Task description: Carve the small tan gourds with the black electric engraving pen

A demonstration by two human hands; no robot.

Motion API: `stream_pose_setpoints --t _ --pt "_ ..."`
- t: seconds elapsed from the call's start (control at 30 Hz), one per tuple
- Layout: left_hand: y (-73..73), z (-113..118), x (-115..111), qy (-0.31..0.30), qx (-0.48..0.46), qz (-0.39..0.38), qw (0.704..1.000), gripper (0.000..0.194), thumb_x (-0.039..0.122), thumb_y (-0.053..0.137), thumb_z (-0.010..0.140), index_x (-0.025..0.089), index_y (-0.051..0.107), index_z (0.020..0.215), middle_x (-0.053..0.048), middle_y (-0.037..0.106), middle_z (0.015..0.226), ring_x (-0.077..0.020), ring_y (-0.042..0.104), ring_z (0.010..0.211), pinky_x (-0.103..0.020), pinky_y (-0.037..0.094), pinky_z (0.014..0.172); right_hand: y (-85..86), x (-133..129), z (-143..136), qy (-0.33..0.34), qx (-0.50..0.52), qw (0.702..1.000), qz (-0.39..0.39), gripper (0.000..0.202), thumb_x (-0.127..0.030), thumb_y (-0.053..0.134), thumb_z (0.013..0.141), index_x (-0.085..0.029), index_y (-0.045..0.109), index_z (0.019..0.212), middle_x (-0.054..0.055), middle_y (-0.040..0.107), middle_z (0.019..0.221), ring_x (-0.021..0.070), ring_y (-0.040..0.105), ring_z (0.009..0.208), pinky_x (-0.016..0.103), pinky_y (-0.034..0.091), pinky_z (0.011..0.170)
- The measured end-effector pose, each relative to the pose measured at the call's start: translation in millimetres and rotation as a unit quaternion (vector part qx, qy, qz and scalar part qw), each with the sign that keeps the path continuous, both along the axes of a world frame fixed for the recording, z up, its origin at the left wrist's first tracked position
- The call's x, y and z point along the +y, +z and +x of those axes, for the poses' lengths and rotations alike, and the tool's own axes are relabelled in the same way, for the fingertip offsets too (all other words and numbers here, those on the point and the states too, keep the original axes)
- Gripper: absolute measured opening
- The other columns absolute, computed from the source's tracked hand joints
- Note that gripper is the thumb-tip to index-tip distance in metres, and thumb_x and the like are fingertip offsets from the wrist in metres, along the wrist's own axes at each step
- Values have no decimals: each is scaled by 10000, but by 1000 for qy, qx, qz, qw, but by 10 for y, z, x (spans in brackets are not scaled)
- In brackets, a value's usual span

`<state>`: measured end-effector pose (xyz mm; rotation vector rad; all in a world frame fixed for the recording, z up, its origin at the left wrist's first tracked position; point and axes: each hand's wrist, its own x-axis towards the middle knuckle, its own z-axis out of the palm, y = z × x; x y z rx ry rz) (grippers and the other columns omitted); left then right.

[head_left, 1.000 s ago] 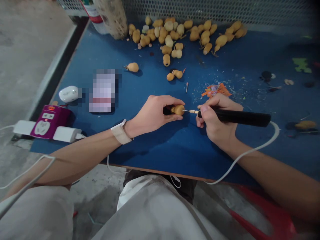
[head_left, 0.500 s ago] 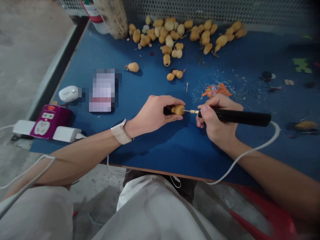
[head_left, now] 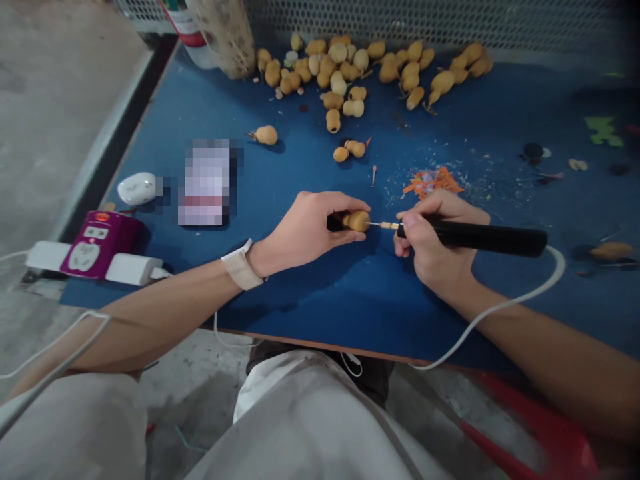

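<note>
Held gourd, labelled container, contents unclear

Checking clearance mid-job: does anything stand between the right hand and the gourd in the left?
Only the black tool in the right hand, its thin tip at the gourd. Nothing else visible; the orange scraps lie off that line.

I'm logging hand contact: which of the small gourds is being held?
The tan gourd pinched in the left hand, its end at the thin tip of the black tool; the other gourds lie untouched.
</note>
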<state>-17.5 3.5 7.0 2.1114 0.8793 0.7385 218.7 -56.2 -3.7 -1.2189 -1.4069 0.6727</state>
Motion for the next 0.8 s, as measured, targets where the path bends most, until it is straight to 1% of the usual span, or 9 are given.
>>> stream_pose_setpoints --t 0.17,0.37,0.57,0.8 --pt "17 -1 -4 3 7 -7 1000 327 286 953 957 202 900 1269 -88 911 1228 -251 861 1081 -351 663 976 -3 -13 15 -6 9 1000 11 293 -384 802 1009 -306 693 748 -65 631 518 183 590 423 387 480 495" --pt "14 -2 -4 1 6 -2 1000 322 284 948 961 189 900 1265 -86 913 1208 -251 863 1074 -345 658 965 2 4 -6 2 11 1000 12 325 -411 819 1024 -302 689 747 -68 620 518 173 581 414 373 468 486" --pt "-4 -2 1 3 3 7 1000 328 278 961 948 202 903 1261 -75 917 1189 -250 863 1065 -344 655 963 33 12 -25 0 0 1000 -3 392 -499 831 1025 -309 661 728 -63 617 502 177 577 406 376 472 473" --pt "-16 -10 5 3 2 3 1000 329 273 964 945 206 902 1261 -78 915 1203 -247 863 1070 -345 657 963 25 10 -16 0 -6 1000 -3 363 -477 827 1026 -304 680 743 -60 629 517 175 581 420 372 476 485"
